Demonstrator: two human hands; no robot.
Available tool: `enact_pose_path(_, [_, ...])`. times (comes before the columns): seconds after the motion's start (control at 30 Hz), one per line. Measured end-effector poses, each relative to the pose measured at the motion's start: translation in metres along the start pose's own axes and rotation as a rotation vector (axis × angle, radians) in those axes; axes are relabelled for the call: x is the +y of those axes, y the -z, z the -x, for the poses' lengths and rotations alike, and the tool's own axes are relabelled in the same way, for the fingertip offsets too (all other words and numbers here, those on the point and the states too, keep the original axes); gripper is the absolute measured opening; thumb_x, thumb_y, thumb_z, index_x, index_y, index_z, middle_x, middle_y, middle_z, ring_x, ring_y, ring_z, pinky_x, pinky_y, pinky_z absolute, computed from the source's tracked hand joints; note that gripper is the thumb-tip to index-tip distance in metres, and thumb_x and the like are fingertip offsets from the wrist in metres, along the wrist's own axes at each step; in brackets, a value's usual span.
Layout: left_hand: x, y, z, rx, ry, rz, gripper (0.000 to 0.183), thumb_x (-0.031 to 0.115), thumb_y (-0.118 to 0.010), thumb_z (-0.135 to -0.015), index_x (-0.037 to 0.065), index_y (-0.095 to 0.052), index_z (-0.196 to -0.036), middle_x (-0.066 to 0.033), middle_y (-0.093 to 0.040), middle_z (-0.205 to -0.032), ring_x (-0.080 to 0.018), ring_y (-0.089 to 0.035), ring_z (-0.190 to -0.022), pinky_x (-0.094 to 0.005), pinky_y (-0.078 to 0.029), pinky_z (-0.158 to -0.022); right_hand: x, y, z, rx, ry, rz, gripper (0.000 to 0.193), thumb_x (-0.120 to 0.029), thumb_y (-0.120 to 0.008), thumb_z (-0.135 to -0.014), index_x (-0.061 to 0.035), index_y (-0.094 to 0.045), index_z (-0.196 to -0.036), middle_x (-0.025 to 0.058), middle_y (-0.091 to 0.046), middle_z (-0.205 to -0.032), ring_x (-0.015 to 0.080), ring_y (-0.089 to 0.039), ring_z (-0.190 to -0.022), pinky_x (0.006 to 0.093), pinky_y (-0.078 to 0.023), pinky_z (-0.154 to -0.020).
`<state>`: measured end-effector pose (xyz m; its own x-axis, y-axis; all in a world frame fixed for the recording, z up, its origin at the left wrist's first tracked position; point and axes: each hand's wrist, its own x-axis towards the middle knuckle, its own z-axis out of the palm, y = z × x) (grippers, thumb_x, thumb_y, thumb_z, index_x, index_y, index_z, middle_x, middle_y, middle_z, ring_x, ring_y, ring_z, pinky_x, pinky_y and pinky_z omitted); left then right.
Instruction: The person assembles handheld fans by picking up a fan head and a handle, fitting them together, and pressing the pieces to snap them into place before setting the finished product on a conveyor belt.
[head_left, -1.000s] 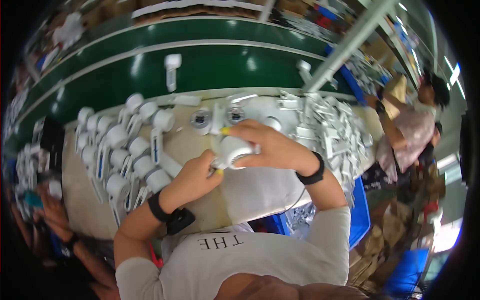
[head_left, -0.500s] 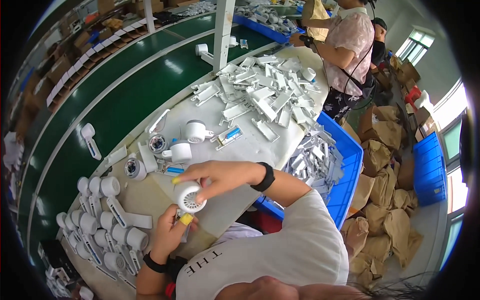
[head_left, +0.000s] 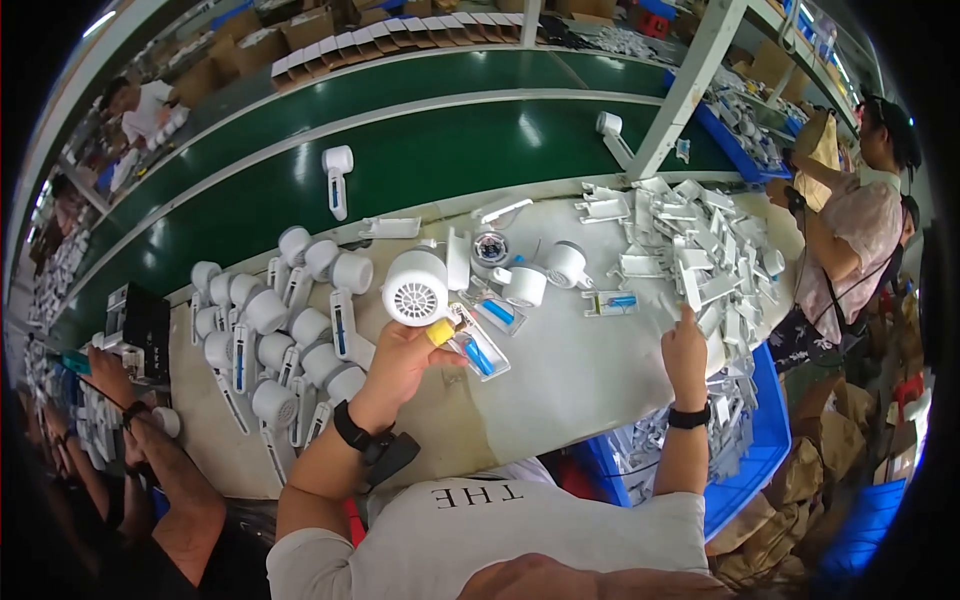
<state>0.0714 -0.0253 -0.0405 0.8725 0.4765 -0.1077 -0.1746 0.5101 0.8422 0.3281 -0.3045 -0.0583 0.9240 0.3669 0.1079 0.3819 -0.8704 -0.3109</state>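
My left hand [head_left: 398, 368] is closed around the neck of a white handheld fan [head_left: 416, 290], its round grille facing me. Yellow covers the tip of my thumb. Below the grip, the fan's open handle shows a blue battery [head_left: 481, 356] and thin wires. My right hand [head_left: 685, 355] reaches to the near edge of a heap of white plastic handle covers [head_left: 700, 235]. Its index finger is stretched out, with the tip at the lower end of one cover [head_left: 690, 287]; the other fingers are partly curled.
Several white fans [head_left: 265, 312] stand crowded at the left. Loose fan heads [head_left: 566, 264] and another open handle [head_left: 498, 312] lie ahead. Beyond runs a green conveyor [head_left: 440, 150]. A blue bin [head_left: 770, 440] stands at right. A co-worker's arm [head_left: 175, 480] is at left; another person [head_left: 850, 220] stands right.
My right hand has left the fan head and moved right to the heap of covers. My left hand keeps hold of the fan, now with its open handle in sight. The view has turned.
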Motion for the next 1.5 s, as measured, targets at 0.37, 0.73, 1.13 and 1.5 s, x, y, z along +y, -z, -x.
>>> enact_pose_path(0.37, [-0.026,0.005,-0.001,0.109,-0.196,0.187,0.03,0.012,-0.053,-0.087,-0.001,-0.05,-0.113,-0.0098,-0.057,-0.108,-0.02,-0.058,-0.095,-0.0347,-0.052,-0.077,-0.18,0.004,0.067,-0.202,0.986,-0.585,0.053,-0.013,-0.072,-0.067,-0.0062,-0.051,-0.115,0.0131,-0.053,-0.098,0.0274,-0.052,-0.084,0.0362,-0.045,-0.07])
enact_pose_path(0.73, [-0.019,0.004,0.012,0.211,-0.353,0.3,0.026,0.01,-0.052,-0.086,0.003,-0.051,-0.111,-0.0079,-0.058,-0.106,-0.0181,-0.058,-0.095,-0.034,-0.048,-0.083,-0.2,0.0,0.062,-0.033,1.03,-0.55,0.058,-0.011,-0.071,-0.065,-0.0042,-0.049,-0.118,0.014,-0.051,-0.121,0.034,-0.049,-0.11,0.0398,-0.042,-0.091])
enact_pose_path(1.13, [-0.036,-0.005,0.015,0.372,-0.447,0.084,0.028,0.005,-0.057,-0.084,0.001,-0.051,-0.111,-0.007,-0.057,-0.107,-0.0168,-0.056,-0.098,-0.0296,-0.045,-0.084,-0.216,-0.016,0.075,0.069,1.068,-0.465,0.055,-0.014,-0.07,-0.067,-0.0021,-0.048,-0.116,0.0181,-0.051,-0.118,0.0341,-0.054,-0.1,0.0402,-0.044,-0.088])
enact_pose_path(1.5, [-0.019,-0.004,0.024,0.244,-0.547,0.074,0.034,0.009,-0.055,-0.083,0.001,-0.047,-0.115,-0.0167,-0.056,-0.109,-0.0274,-0.055,-0.101,-0.0409,-0.043,-0.089,-0.196,-0.023,0.069,-1.002,0.417,-1.296,0.041,-0.024,-0.068,-0.076,0.0025,-0.054,-0.104,0.0138,-0.059,-0.095,0.0196,-0.059,-0.083,0.0259,-0.045,-0.071])
